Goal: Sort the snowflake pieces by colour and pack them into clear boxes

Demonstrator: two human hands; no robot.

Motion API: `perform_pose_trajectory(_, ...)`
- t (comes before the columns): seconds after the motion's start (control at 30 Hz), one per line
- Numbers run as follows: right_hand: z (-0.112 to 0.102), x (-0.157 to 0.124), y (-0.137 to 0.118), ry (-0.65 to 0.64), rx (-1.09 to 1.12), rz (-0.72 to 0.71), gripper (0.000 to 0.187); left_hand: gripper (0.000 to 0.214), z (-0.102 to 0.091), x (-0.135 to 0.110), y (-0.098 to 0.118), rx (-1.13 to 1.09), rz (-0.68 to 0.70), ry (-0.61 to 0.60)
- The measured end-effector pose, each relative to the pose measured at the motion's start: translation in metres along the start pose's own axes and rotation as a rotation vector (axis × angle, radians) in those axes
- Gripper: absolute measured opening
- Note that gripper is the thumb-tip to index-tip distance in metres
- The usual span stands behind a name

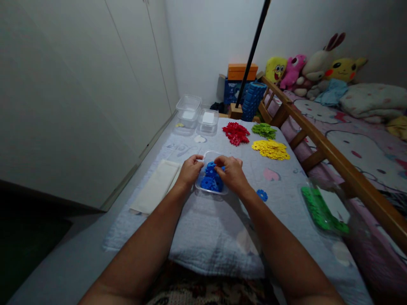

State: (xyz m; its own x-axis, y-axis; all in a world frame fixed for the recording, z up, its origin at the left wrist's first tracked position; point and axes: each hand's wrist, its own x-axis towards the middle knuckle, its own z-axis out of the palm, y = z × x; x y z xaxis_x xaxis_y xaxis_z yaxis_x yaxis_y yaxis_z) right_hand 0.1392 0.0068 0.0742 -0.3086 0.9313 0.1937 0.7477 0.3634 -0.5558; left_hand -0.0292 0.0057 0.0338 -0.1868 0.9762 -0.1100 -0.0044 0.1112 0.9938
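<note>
In front of me on the table is a clear plastic container (pixel 211 191) with a pile of blue flower-shaped plastic discs (pixel 210 180) inside. My left hand (pixel 190 171) grips its left rim between thumb and fingers. Over the right side, my right hand (pixel 232 171) is closed with its fingertips down at the blue discs, seemingly pinching one; the fingers partly hide it. A single blue disc (pixel 262 195) lies on the cloth to the right of the container.
Red discs (pixel 236 134), light green discs (pixel 263 131) and yellow discs (pixel 271 150) lie in heaps behind. Green discs fill a clear box (pixel 324 209) at right. Empty clear containers (pixel 208 120) stand at the back left, folded cloth (pixel 155 186) at left. A wooden bed rail (pixel 330 150) borders the right.
</note>
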Motion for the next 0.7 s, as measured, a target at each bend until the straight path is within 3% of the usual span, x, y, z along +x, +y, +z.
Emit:
perform_pose_trajectory(0.2,0.004,0.0,0.006,0.009,-0.018,0.002,0.02,0.036,0.0,0.0,0.0,0.027,0.009,0.002)
perform_pose_trajectory(0.47,-0.027,-0.006,0.044,0.129,-0.007,0.026,0.018,0.035,0.001,-0.003,0.004,0.014,-0.005,0.023)
perform_pose_trajectory(0.57,-0.04,-0.008,0.067,0.062,-0.079,0.056,0.018,0.035,0.001,-0.003,0.004,0.016,-0.002,0.026)
perform_pose_trajectory(0.7,-0.043,-0.016,0.089,-0.132,-0.212,0.118,0.016,0.036,0.001,-0.004,0.003,0.014,-0.01,0.022)
